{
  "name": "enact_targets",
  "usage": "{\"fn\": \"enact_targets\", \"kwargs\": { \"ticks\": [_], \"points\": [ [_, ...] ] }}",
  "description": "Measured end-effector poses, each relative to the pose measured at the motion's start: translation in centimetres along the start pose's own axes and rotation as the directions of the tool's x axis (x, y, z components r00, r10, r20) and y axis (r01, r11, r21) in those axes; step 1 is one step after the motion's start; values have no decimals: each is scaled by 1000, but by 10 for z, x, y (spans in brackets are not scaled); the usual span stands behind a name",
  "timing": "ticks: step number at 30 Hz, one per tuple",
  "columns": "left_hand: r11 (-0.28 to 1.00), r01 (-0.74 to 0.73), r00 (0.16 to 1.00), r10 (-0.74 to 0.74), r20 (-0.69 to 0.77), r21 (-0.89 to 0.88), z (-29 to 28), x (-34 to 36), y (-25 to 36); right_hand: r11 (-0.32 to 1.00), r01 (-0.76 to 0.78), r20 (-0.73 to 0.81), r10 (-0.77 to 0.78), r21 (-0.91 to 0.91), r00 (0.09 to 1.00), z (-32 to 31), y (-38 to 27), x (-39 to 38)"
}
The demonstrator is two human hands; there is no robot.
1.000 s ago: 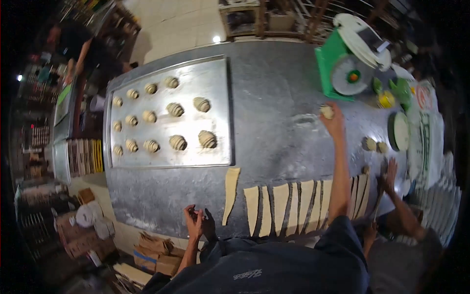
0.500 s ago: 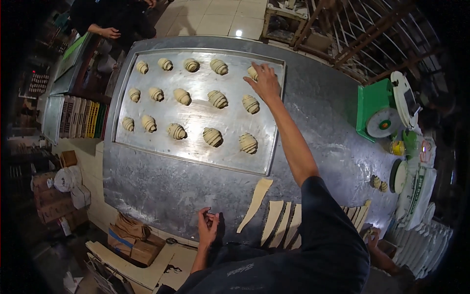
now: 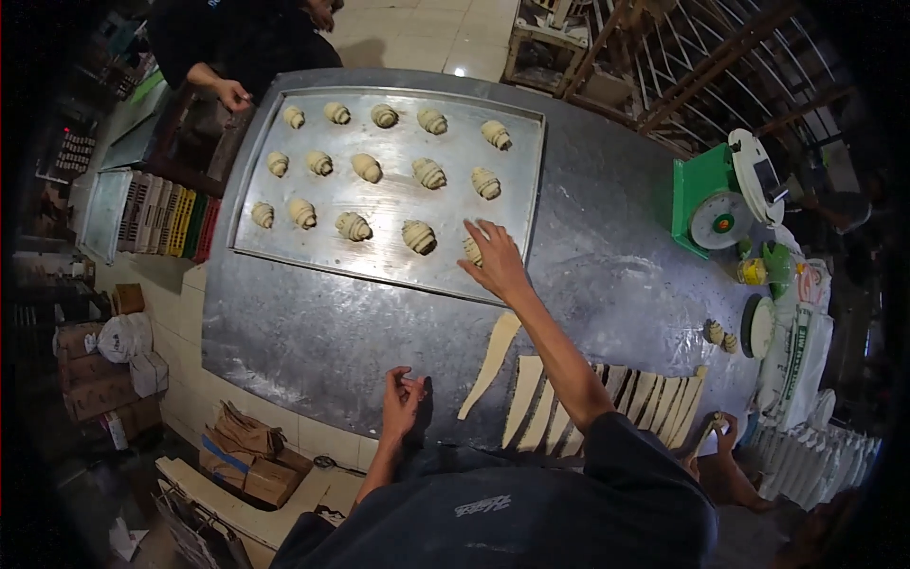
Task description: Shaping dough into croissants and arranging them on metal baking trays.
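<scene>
My right hand (image 3: 497, 264) is over the near right corner of a metal baking tray (image 3: 379, 275), fingers spread and open. Beneath its fingers a rolled croissant (image 3: 472, 249) is partly hidden; whether they touch it I cannot tell. Rows of raw rolled croissants (image 3: 419, 237) lie apart on the tray. My left hand (image 3: 403, 403) hovers near the table's front edge, fingers loosely bent and apart, nothing visible in them. Between my hands lies a single long dough strip (image 3: 491, 365). More cut dough strips (image 3: 527, 403) lie side by side under and beyond my right forearm.
A green scale (image 3: 701, 209) stands at the table's right, near two rolled pieces (image 3: 720, 337). At lower right another person's hand (image 3: 725, 434) holds a dough strip. Another person's hand (image 3: 232, 95) is by the far left corner. Stacked crates (image 3: 166, 223) stand left.
My right hand has moved from the far right croissant toward me to the near right one, uncovering the far one. The person at far left has come closer to the table.
</scene>
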State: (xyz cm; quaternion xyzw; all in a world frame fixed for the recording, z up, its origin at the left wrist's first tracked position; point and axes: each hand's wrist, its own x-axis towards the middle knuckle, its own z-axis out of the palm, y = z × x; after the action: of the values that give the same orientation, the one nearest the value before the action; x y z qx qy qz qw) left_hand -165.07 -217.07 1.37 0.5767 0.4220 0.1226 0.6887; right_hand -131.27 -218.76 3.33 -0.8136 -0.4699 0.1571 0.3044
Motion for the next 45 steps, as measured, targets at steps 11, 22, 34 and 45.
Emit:
{"fn": "enact_targets", "kwargs": {
  "ticks": [11, 22, 34, 45],
  "points": [
    [993, -98, 912, 117, -393, 67, -48, 172, 75, 740, -636, -638, 385, -218, 666, -3, 6, 6],
    [972, -47, 817, 169, -552, 229, -90, 203, 67, 846, -492, -271, 433, -208, 859, 16, 51, -16],
    [930, -181, 941, 259, -218, 321, -104, 75, 6, 907, -421, -440, 375, -8, 816, 19, 39, -94],
    [792, -370, 922, 249, 298, 485, 27, 7, 12, 739, -563, -442, 673, 371, 592, -48, 20, -282]
  ]
}}
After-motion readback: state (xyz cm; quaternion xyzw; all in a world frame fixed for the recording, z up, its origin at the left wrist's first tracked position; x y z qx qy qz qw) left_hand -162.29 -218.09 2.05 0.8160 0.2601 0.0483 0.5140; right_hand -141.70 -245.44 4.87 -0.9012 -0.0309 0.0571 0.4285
